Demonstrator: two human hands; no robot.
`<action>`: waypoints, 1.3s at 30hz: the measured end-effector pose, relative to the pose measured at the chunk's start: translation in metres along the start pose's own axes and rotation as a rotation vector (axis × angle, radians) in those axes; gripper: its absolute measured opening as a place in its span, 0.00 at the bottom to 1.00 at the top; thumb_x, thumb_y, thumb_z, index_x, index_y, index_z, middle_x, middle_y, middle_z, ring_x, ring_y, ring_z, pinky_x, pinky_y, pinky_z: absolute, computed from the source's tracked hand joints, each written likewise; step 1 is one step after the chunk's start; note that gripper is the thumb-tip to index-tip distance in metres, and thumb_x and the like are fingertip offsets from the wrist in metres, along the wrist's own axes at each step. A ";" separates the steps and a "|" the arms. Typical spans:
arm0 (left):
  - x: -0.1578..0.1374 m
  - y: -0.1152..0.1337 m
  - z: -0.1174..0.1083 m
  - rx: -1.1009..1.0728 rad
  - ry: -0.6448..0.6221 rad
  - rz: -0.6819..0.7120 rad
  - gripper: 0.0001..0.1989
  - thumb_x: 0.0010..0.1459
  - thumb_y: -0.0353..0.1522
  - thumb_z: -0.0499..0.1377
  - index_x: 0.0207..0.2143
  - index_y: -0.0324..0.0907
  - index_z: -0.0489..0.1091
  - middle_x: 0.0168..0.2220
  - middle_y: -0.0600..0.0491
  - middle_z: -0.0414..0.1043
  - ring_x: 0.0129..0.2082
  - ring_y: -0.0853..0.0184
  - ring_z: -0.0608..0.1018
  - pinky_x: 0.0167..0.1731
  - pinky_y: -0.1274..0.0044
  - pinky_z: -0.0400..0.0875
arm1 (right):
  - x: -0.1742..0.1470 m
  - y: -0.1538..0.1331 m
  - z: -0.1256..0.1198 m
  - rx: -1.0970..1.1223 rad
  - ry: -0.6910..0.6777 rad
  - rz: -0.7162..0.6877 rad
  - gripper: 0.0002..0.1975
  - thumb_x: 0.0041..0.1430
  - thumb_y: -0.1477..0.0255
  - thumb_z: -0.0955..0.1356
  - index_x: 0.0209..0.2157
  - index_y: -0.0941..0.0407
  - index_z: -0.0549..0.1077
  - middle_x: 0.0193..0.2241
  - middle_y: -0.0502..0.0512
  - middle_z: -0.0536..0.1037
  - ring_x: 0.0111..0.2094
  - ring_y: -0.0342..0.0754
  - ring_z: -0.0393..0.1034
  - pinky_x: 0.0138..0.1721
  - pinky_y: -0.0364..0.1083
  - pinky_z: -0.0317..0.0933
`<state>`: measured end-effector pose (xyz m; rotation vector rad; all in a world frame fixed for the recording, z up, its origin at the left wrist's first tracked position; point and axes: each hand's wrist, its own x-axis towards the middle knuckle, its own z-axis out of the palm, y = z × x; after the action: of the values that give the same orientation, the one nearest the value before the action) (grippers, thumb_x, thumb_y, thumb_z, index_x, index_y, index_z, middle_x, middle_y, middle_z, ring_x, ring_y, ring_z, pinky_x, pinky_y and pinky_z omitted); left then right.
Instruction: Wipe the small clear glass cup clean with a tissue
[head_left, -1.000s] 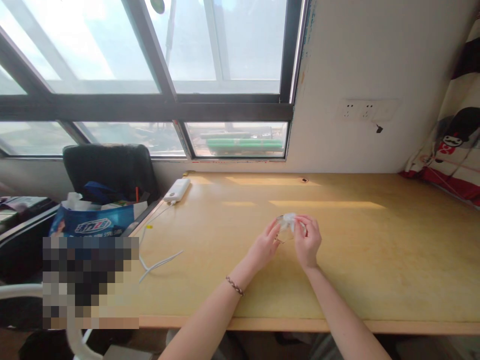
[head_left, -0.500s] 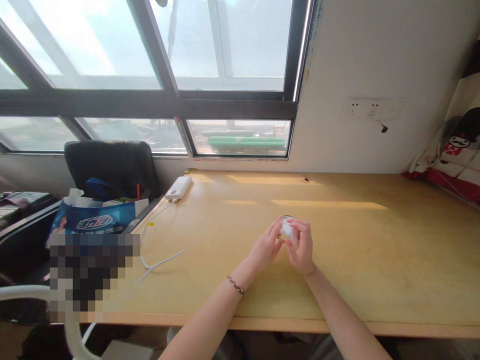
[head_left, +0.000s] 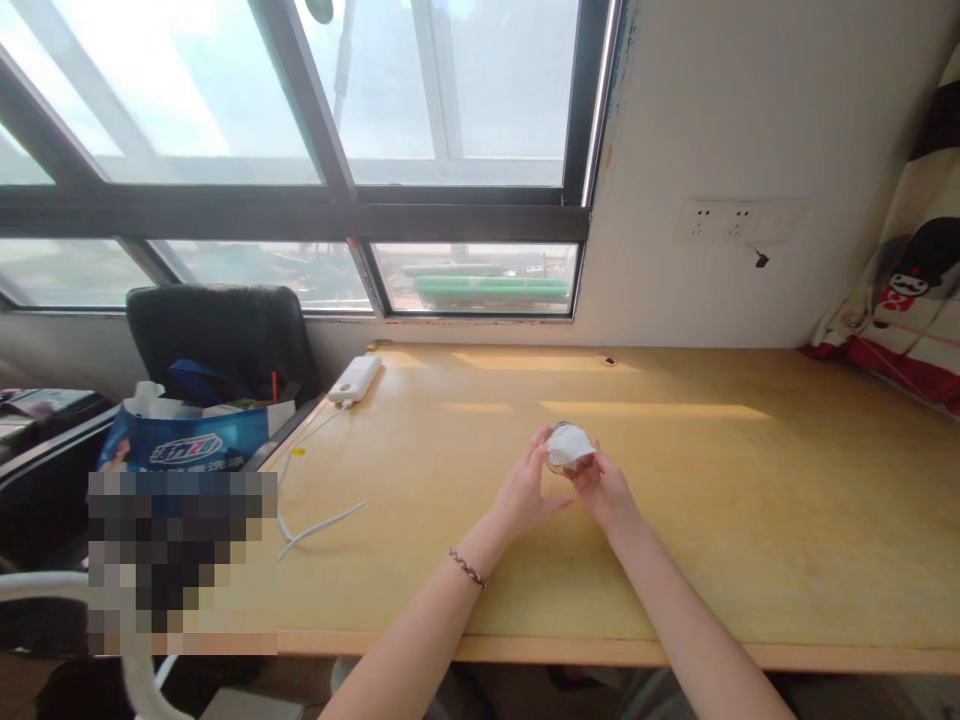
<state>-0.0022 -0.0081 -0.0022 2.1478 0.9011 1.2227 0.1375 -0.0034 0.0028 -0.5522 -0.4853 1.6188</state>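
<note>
Over the middle of the table, both hands meet around a small, round, see-through container (head_left: 556, 466) with a darkish rim, seemingly glass. A crumpled white tissue (head_left: 571, 444) covers much of its top side. The fingers of my left hand (head_left: 527, 488) curve along the container's left side, while its thumb points away to the right below it. My right hand (head_left: 606, 490) grips the container and tissue from the lower right, its fingers partly hidden underneath. On my left wrist is a braided bracelet (head_left: 468, 568).
A white power bank (head_left: 355, 380) with a white cable (head_left: 322, 524) lies on the left of the wooden table (head_left: 750, 540). Beyond the left edge, a blue bag (head_left: 187, 435) sits by a black chair (head_left: 225, 335). Wall sockets (head_left: 720, 220) and a printed curtain (head_left: 907, 280) are at right.
My hands have spread slightly, exposing more of the white tissue and the container. The left thumb has come away, and the right hand has shifted from over the tissue to below it.
</note>
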 end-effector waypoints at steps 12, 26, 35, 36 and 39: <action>0.003 -0.003 0.011 -0.643 0.293 -0.483 0.23 0.54 0.46 0.45 0.38 0.36 0.66 0.37 0.45 0.70 0.36 0.63 0.73 0.35 0.73 0.66 | -0.012 0.012 0.013 -0.366 -0.147 -0.180 0.09 0.53 0.66 0.64 0.30 0.57 0.71 0.27 0.51 0.74 0.29 0.43 0.66 0.35 0.43 0.59; 0.011 -0.006 -0.003 -0.773 0.256 -0.441 0.18 0.46 0.31 0.58 0.43 0.39 0.64 0.39 0.48 0.70 0.40 0.64 0.70 0.39 0.74 0.64 | -0.002 0.003 -0.004 0.015 0.007 0.005 0.09 0.53 0.67 0.64 0.25 0.56 0.71 0.21 0.49 0.73 0.24 0.43 0.66 0.29 0.42 0.61; 0.006 0.006 0.016 -0.888 0.039 -0.521 0.17 0.47 0.34 0.57 0.40 0.35 0.69 0.37 0.46 0.72 0.34 0.64 0.72 0.33 0.76 0.64 | 0.001 -0.004 -0.001 -0.178 0.082 -0.246 0.12 0.52 0.65 0.64 0.20 0.56 0.69 0.20 0.48 0.72 0.25 0.43 0.65 0.31 0.43 0.59; 0.008 0.007 0.014 -0.912 0.059 -0.522 0.17 0.47 0.33 0.57 0.40 0.35 0.69 0.38 0.45 0.71 0.36 0.63 0.72 0.34 0.75 0.64 | 0.000 -0.002 0.000 -0.248 0.081 -0.282 0.13 0.52 0.64 0.64 0.19 0.56 0.68 0.19 0.48 0.71 0.24 0.43 0.64 0.31 0.43 0.58; 0.012 0.008 0.007 -0.920 0.121 -0.492 0.20 0.46 0.31 0.57 0.44 0.36 0.67 0.41 0.45 0.70 0.41 0.61 0.71 0.40 0.72 0.64 | -0.004 0.004 0.000 -0.485 0.096 -0.359 0.14 0.52 0.63 0.64 0.19 0.56 0.67 0.17 0.47 0.68 0.22 0.41 0.60 0.28 0.41 0.54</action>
<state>0.0104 -0.0055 0.0066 1.0642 0.6573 1.1822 0.1346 -0.0075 0.0011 -0.8450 -0.8620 1.1254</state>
